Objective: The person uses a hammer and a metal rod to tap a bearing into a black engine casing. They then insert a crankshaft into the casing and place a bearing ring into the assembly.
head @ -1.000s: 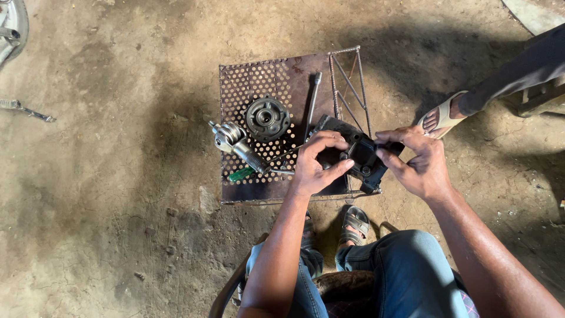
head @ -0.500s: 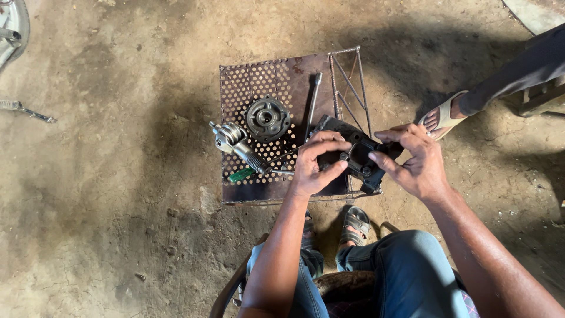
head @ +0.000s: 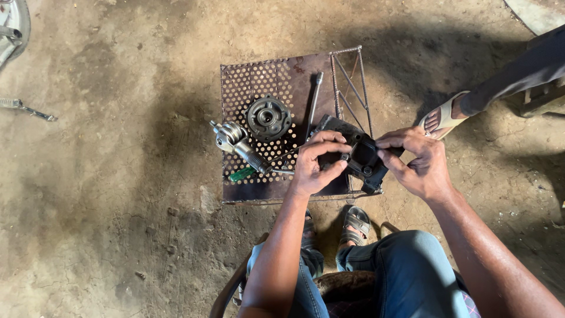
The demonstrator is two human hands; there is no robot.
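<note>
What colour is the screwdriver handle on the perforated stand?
Green; the screwdriver handle shows best in the head view, lying near the stand's front edge.

Right hand fingers shifted atop black part.

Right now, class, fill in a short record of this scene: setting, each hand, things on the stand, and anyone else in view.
setting: dirt floor, low perforated metal stand
left hand: grips the dark metal part
right hand: grips the same part from the other side
on the stand: round hub, metal fitting with shaft, green-handled screwdriver, long rod
other person: sandalled foot at upper right
</note>
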